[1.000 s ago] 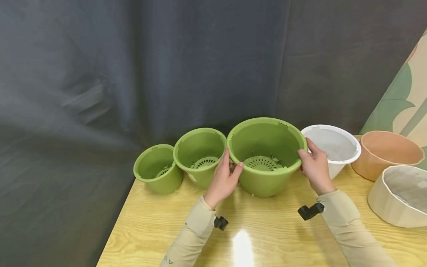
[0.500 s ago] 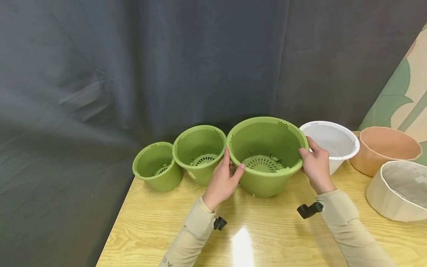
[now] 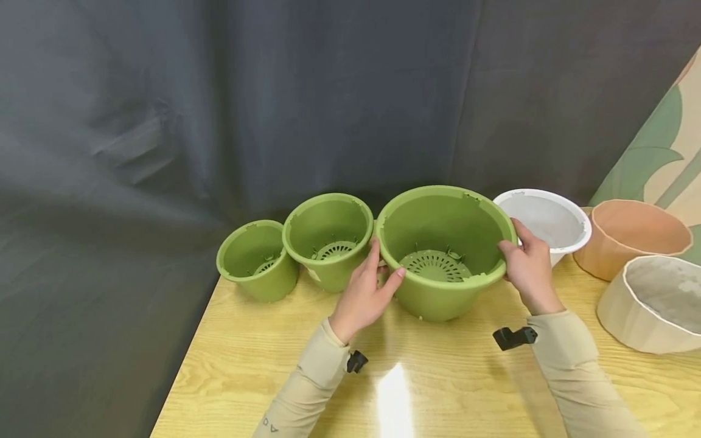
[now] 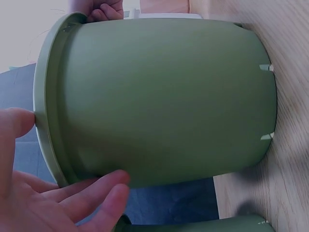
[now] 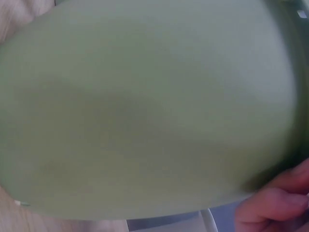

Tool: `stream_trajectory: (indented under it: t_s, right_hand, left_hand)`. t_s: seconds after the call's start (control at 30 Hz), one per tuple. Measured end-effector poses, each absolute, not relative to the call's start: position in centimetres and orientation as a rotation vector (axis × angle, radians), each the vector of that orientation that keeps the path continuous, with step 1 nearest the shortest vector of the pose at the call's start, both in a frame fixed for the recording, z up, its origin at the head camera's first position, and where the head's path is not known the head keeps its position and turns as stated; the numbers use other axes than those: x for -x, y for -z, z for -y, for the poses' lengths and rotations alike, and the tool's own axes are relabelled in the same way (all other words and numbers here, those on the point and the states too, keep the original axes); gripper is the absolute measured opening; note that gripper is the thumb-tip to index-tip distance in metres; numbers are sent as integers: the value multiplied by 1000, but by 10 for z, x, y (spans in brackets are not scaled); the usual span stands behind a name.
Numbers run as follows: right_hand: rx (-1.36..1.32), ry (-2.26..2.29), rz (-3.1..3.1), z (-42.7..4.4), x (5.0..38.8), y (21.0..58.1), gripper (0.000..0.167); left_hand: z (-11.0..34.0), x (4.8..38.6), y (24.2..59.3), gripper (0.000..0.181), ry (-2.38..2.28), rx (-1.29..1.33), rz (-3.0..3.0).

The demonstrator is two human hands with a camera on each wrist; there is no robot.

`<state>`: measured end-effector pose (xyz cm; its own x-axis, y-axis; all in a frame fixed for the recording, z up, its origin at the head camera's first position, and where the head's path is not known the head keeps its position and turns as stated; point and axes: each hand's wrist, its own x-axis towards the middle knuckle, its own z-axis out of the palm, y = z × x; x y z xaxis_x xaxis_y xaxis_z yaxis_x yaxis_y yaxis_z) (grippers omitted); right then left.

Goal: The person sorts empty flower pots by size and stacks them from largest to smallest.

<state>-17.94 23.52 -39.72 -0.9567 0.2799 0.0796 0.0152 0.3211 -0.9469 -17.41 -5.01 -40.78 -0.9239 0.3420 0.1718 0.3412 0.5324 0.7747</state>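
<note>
Both hands hold a large green flower pot (image 3: 443, 298) by its rim, its slotted base visible inside. My left hand (image 3: 362, 298) grips the near left side, thumb on the rim and fingers against the outer wall, as the left wrist view also shows. On the right, my right hand (image 3: 530, 267) pinches the rim with the thumb on top and fingers curled beneath. The base is close to the table; whether it touches, I cannot tell. Left of it stand a medium green pot (image 3: 328, 274) and a smaller green pot (image 3: 271, 286).
Behind the right hand is a white pot (image 3: 572, 244). Farther right stand an orange pot (image 3: 602, 255) and a cream pot (image 3: 630, 313). A dark curtain (image 3: 350, 103) hangs behind the wooden table (image 3: 427, 377), whose left edge runs down beside the smallest green pot.
The large green pot has shifted slightly right and nearer to me relative to its neighbours, with both hands still on its rim. The head view has tilted a little.
</note>
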Motion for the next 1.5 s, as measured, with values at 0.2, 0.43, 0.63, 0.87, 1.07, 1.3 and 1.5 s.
stream_trajectory:
  t_s: [0.2, 0.43, 0.63, 0.87, 1.07, 1.3, 1.5]
  right_hand:
    - [263, -1705, 2360, -238, 173, 399, 56]
    - [242, -1704, 2378, -244, 168, 400, 55]
    - [254, -1751, 2339, -250, 167, 400, 56]
    - [269, -1775, 2329, -252, 166, 402, 56]
    - [276, -1952, 2163, -252, 163, 403, 56]
    - [303, -1912, 2162, -252, 159, 404, 55]
    - [314, -1849, 2207, -250, 160, 404, 54]
  left_hand:
    - [54, 165, 409, 82, -1295, -676, -2788]
    - [57, 157, 409, 75, -1044, -802, -2960]
    - [59, 156, 410, 69, -928, -833, -3056]
    - [62, 152, 414, 66, -918, -853, -3113]
    - [63, 151, 415, 66, -960, -856, -3086]
    - [59, 151, 416, 72, -1006, -815, -3010]
    - [61, 151, 419, 71, -1052, -787, -2996]
